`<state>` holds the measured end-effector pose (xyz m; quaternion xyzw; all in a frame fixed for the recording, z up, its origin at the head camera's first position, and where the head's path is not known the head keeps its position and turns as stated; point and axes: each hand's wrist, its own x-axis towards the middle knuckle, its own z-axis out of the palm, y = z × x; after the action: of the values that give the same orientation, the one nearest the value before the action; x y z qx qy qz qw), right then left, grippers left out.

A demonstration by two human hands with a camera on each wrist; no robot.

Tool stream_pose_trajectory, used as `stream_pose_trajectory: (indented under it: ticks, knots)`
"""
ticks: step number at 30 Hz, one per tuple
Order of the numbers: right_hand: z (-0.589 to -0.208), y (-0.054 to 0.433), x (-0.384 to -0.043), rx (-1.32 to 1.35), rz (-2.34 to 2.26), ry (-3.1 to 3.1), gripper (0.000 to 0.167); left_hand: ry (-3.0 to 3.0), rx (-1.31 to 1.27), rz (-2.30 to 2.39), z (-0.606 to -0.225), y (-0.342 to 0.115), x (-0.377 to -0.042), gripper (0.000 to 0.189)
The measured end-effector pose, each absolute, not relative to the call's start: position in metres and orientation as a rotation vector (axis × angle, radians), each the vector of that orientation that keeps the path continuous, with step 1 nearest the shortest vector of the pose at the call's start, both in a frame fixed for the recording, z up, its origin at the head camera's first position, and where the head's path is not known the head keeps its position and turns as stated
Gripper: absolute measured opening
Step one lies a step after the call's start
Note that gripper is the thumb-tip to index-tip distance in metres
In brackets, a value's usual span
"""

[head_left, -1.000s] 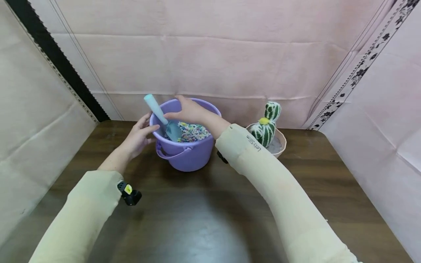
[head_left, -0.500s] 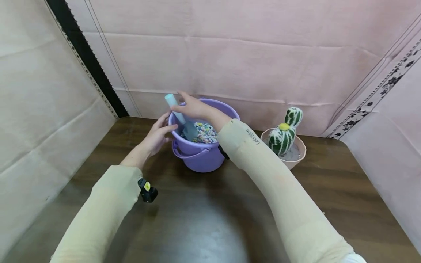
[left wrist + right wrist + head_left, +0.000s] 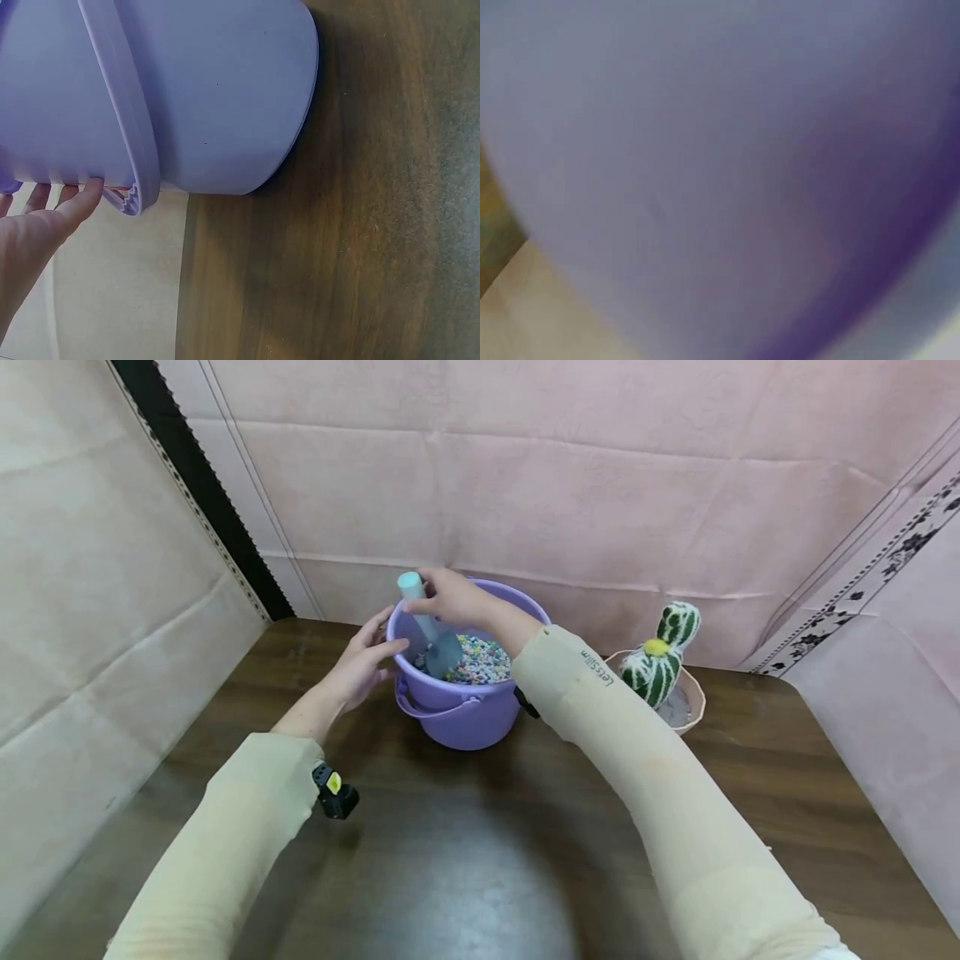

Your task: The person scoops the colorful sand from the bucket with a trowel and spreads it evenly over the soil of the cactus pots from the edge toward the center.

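Pale cloth [image 3: 562,502] hangs behind and beside a brown wooden bench [image 3: 450,868]. On it a purple bucket [image 3: 468,724] stands upright, with a potted cactus [image 3: 652,673] to its right (partly behind the right sleeve). The left hand [image 3: 358,667] keeps a loose grip, fingers extended against the bucket's outer side, thumb at its rim. The right hand [image 3: 457,597] grips a blue scoop [image 3: 446,653] by its handle, tilted inside the bucket, blade against small multicoloured beads [image 3: 483,662].
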<state>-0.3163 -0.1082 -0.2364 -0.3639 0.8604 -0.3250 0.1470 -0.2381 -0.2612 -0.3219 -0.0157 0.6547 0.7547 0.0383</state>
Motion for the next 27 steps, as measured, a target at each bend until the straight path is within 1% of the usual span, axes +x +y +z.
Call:
stream_pose_trajectory:
  ticks: [4, 11, 13, 18, 19, 27]
  knots:
    - [-0.236, -0.091, -0.325, -0.988, -0.985, 2.606, 0.046, 2.016, -0.040, 2.320, -0.321, -0.261, -0.238, 0.069]
    - [-0.233, -0.051, -0.335, -0.808, -1.040, 2.949, 0.049, 2.016, -0.057, 2.323, -0.321, -0.259, -0.236, 0.071]
    - [-0.233, -0.041, -0.334, -0.773, -1.032, 2.979, 0.044, 2.016, -0.058, 2.318, -0.320, -0.259, -0.236, 0.071]
    - [-0.237, -0.028, -0.331, -0.690, -1.034, 2.997, 0.021, 2.028, -0.050, 2.296, -0.318, -0.260, -0.237, 0.071]
    - [-0.237, -0.026, -0.330, -0.660, -1.044, 3.001, 0.018, 2.035, -0.046, 2.293, -0.318, -0.260, -0.237, 0.071]
    - [-0.248, -0.021, -0.335, -0.387, -1.208, 2.939, 0.021, 2.119, -0.010, 2.231, -0.317, -0.260, -0.235, 0.070]
